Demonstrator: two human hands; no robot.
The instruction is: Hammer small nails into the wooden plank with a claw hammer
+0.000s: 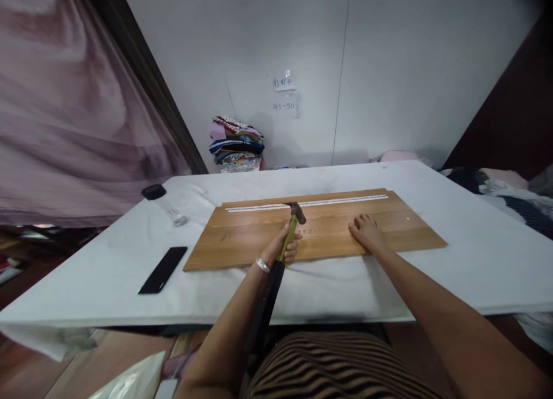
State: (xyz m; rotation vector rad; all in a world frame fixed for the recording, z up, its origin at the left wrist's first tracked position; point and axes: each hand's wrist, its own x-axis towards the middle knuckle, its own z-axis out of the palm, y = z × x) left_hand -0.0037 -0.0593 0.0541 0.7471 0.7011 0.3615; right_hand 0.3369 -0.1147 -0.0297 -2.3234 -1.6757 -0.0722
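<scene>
My left hand (276, 248), with a silver bracelet at the wrist, is wrapped round the handle of a claw hammer (288, 238). The hammer has a dark, rusty head, a yellow-green neck and a long black grip that runs back along my forearm. Its head is over a flat wooden board (246, 238) on the table. On the board's right half lies my right hand (367, 232), fingers apart and resting on the wood. A row of small dark marks (313, 231) shows on the board between my hands; whether they are nails or holes I cannot tell.
Two white strips (345, 201) run along the board's far edge. A black phone (163, 270) and a clear container with a black lid (154, 192) are on the white-covered table (108, 272). Folded cloths (237, 145) are stacked by the wall. A pink curtain (73, 99) hangs left.
</scene>
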